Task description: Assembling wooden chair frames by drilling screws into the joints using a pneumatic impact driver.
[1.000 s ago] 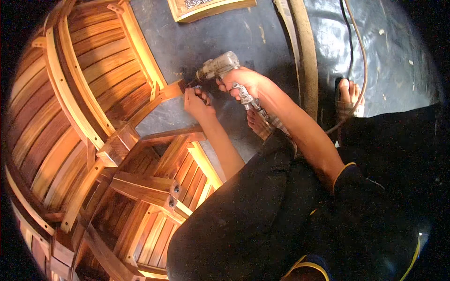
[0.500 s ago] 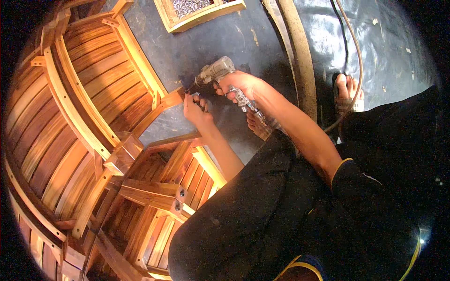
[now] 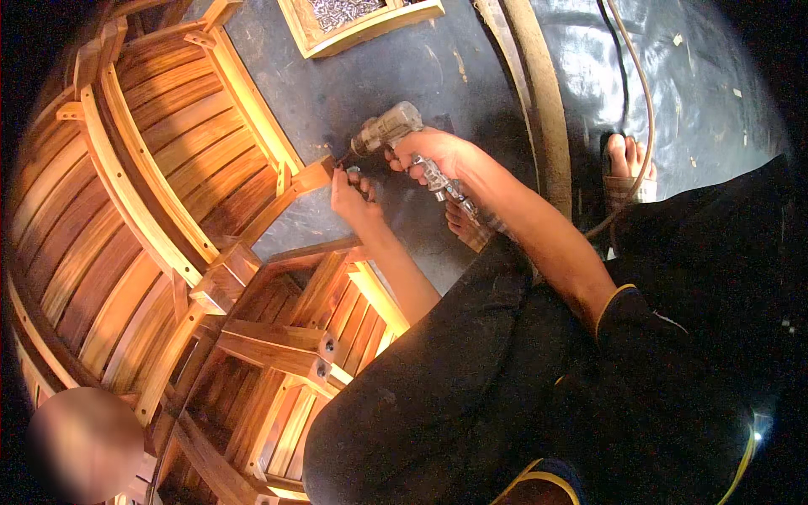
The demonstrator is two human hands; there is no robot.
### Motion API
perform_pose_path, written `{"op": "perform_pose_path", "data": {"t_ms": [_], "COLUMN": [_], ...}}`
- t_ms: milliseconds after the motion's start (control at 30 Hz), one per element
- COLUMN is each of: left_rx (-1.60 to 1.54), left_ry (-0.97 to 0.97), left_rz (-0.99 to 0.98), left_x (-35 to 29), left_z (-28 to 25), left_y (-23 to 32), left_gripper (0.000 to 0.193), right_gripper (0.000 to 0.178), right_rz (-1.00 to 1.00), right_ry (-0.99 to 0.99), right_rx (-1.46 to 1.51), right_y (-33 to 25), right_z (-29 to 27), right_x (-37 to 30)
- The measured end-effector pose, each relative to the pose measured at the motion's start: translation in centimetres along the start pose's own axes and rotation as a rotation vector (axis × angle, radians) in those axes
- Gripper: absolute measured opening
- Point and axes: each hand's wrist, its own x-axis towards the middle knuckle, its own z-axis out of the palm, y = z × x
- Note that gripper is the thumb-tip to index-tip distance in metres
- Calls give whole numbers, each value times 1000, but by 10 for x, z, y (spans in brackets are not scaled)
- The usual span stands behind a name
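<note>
Dark workshop floor (image 3: 404,76), slatted wooden chairs left. Right hand (image 3: 433,151) closed round air screwdriver (image 3: 387,130), bit on chair arm end (image 3: 313,175); left hand (image 3: 352,195) pinches close at the tip, likely steadying the screw.

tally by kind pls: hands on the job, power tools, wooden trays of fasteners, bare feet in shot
Hands at work: 2, the left hand by the end of the wooden slatted frame, the right hand gripping the tool
Power tools: 1, a grey pistol-grip driver
Wooden trays of fasteners: 1, the tray at the top
Bare feet: 2, one foot, another foot
Total: 6
</note>
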Motion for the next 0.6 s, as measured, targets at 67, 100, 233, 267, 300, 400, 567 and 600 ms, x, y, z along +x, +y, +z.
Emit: {"op": "perform_pose_path", "data": {"t_ms": [67, 100, 233, 267, 300, 400, 567, 600], "left_rx": [7, 13, 39, 39, 32, 30, 50, 43], "left_ry": [-14, -12, 14, 12, 13, 2, 12, 18], "left_rz": [-6, -6, 1, 1, -19, -25, 4, 0], "left_x": [0, 0, 1, 2, 2, 1, -3, -3], "left_z": [1, 1, -1, -2, -1, -1, 1, 0], "left_y": [-1, -1, -1, 0, 0, 1, 4, 2], "left_gripper": [30, 30, 29, 29, 28, 28, 26, 26], "right_gripper": [21, 21, 20, 20, 20, 21, 21, 21], "right_rz": [-37, -38, -20, -6, -7, -8, -25, -20], "right_ry": [-4, -4, -18, -25, -25, 6, 9, 10], "right_rx": [-22, -20, -2, 8, 7, 4, -25, -25], "right_y": [1, 1, 2, 2, 1, 0, -4, -1], "right_z": [-2, -2, -1, 0, 0, 0, 3, 0], "right_x": [-1, 0, 2, 2, 1, -1, -4, 0]}}
